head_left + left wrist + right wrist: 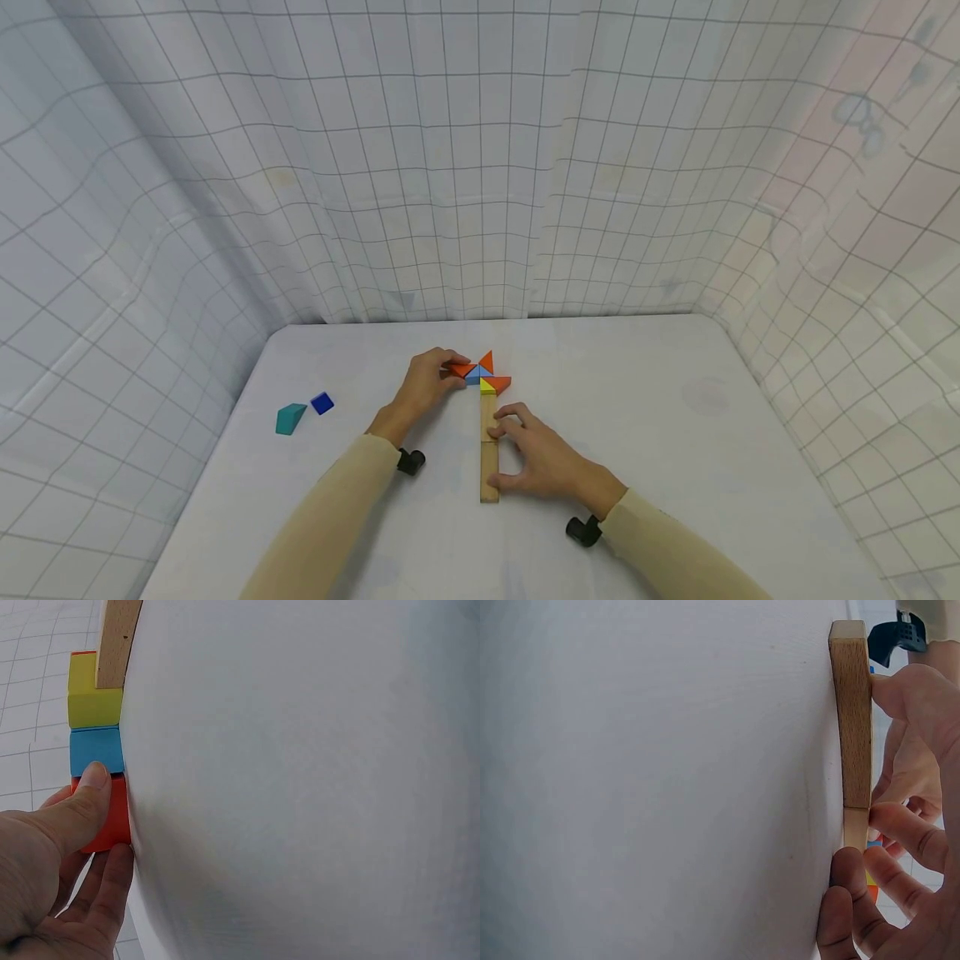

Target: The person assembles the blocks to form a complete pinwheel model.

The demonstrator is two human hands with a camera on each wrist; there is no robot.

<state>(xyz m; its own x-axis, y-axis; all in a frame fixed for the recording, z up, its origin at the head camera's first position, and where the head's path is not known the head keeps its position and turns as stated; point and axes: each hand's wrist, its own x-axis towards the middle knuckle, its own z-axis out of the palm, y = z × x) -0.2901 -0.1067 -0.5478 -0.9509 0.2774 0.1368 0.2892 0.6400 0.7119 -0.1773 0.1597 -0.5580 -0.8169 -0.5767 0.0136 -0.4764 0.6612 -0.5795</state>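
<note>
Several coloured wooden blocks form a pinwheel shape at mid-table. My left hand (429, 383) pinches an orange-red triangular block (116, 817) at its left side, thumb on top near a blue block (96, 750). Beside the blue comes a yellow block (94, 707), with an orange triangle (501, 384) to its right and another orange triangle (487, 362) at the top. Below the yellow, two plain wooden bars lie end to end: a far bar (487, 410) and a near bar (853, 727). My right hand (543, 458) holds the bars from the right, thumb on the near bar, fingers around the joint.
A teal block (289, 419) and a dark blue cube (322, 403) lie on the left part of the white table (637, 400). Gridded white curtains (480, 167) hang at the back and both sides. Each wrist carries a small black camera (411, 462).
</note>
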